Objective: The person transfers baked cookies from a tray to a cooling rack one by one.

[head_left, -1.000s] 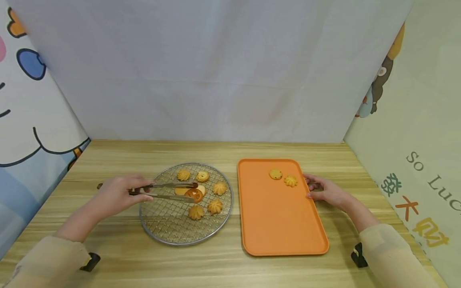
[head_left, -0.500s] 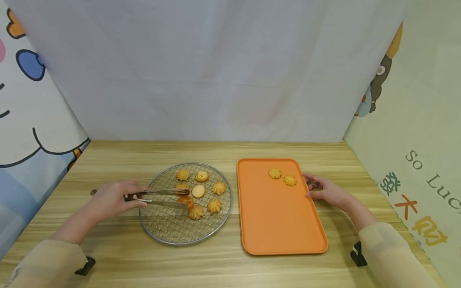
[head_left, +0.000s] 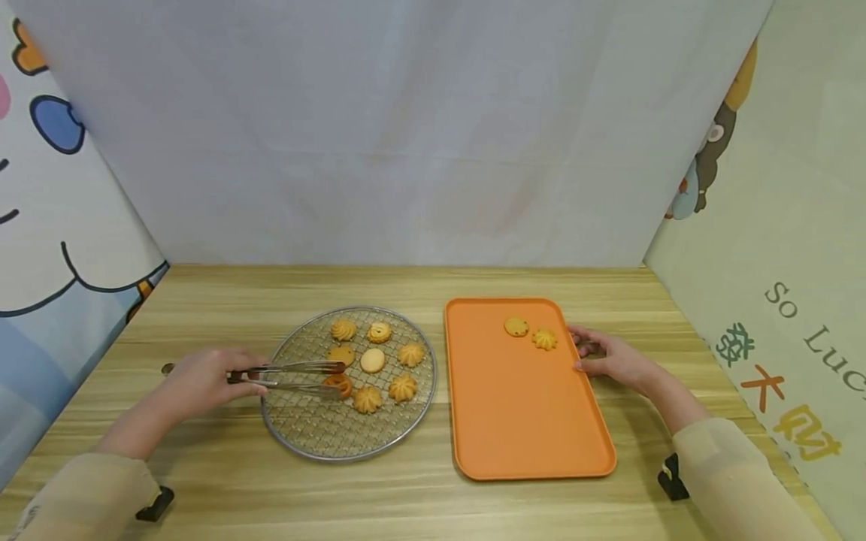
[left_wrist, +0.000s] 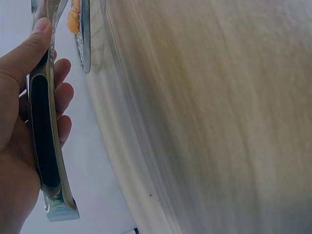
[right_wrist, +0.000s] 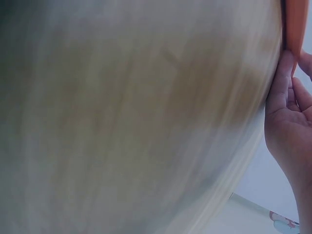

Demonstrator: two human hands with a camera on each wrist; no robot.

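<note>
Left hand [head_left: 203, 379]: you hold a pair of metal tongs [head_left: 291, 376], fingers and thumb curled round the black-inset handle; the left wrist view shows the same grip close up. The hand sits over the wooden table [head_left: 419, 496], just left of the wire rack [head_left: 318, 436].

Tongs: they reach rightward over the rack, arms drawn close together, tips closed on a dark orange cookie [head_left: 337, 385] at the rack's middle. You cannot tell whether that cookie is lifted or still resting on the mesh.

Wire rack: round, metal, lying flat on the table. Besides the gripped cookie it carries six more cookies: swirl cookie [head_left: 343, 329] and ring cookie [head_left: 380, 331] at the far side, a flat one [head_left: 340, 353] just behind the tongs, a pale round one [head_left: 372, 360] in the centre, and three swirls to the right and near side.

Orange tray [head_left: 528, 421]: rectangular, just right of the rack, apart from it. Two cookies lie near its far right corner, a round one [head_left: 516, 327] and a flower-shaped one [head_left: 544, 340], close together.

Right hand [head_left: 612, 359]: your fingers rest, loosely bent, against the tray's right rim near those two cookies; it grips nothing. The right wrist view shows fingertips touching the orange edge.
</note>
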